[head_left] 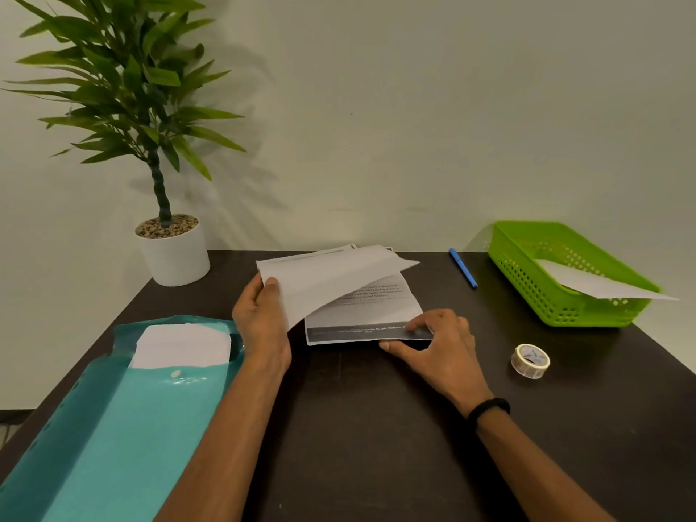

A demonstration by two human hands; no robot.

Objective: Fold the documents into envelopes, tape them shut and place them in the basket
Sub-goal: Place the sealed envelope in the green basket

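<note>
A printed document [371,307] lies in the middle of the dark table [376,427], partly folded. My left hand [263,318] pinches the raised upper flap [327,280] at its left edge, thumb on top. My right hand [440,344] holds the near right edge of the sheet, fingers on the dark printed band and thumb along the edge. A green basket [534,292] stands at the back right with one white paper [599,282] lying in it and sticking out over its rim. A roll of clear tape [530,360] sits to the right of my right hand.
A teal folder [113,427] with white envelopes [180,346] in it lies at the left. A blue pen [463,268] lies between the document and the basket. A potted plant [165,235] stands at the back left corner. A wall runs behind the table.
</note>
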